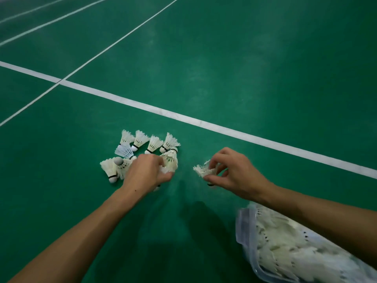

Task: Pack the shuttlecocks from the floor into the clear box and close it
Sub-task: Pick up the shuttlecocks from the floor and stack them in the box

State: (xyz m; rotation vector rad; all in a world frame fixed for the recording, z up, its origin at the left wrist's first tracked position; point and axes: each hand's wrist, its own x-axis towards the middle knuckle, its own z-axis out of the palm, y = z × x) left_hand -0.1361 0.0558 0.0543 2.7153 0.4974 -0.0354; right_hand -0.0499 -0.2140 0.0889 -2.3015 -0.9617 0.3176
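Several white feather shuttlecocks lie in a loose cluster on the green court floor, left of centre. My left hand reaches into the cluster and grips a shuttlecock by its feathers. To the right, my right hand pinches another shuttlecock just above the floor, cork pointing down. The clear box sits at the lower right under my right forearm, with no lid on it and many shuttlecocks inside.
A broad white court line runs diagonally behind the cluster, with thinner lines crossing farther back. Bare green floor lies between my hands and in front of the box. No lid is in view.
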